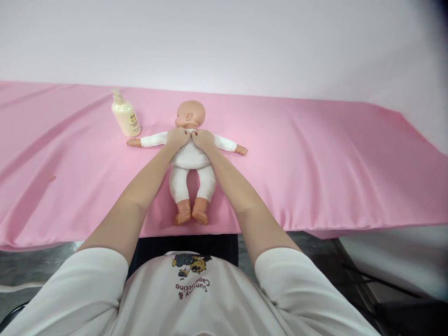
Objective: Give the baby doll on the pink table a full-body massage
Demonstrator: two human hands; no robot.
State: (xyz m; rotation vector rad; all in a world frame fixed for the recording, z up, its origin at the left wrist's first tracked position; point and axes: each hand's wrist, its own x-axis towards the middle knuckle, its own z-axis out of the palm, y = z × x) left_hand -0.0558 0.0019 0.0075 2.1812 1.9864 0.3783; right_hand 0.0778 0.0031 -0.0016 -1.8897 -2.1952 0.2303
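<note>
Left grip (179, 137), right grip (203, 138) curled on doll (191, 156) | I can't tell whether pinching | long axis points away, head (195, 111) farthest

"What are we working on here?"
"We have a pink-covered table (332, 163), its cloth rippled into folds at both ends and hanging over the near edge."
"And what lies on it?"
"We see a doll (191, 158) in white, arms spread wide, feet toward us. A cream pump bottle (126, 117) stands just beyond one outstretched arm."
"Anything further left?"
"A small brownish speck (52, 178); we can't tell whether it's an object or a stain."
</note>
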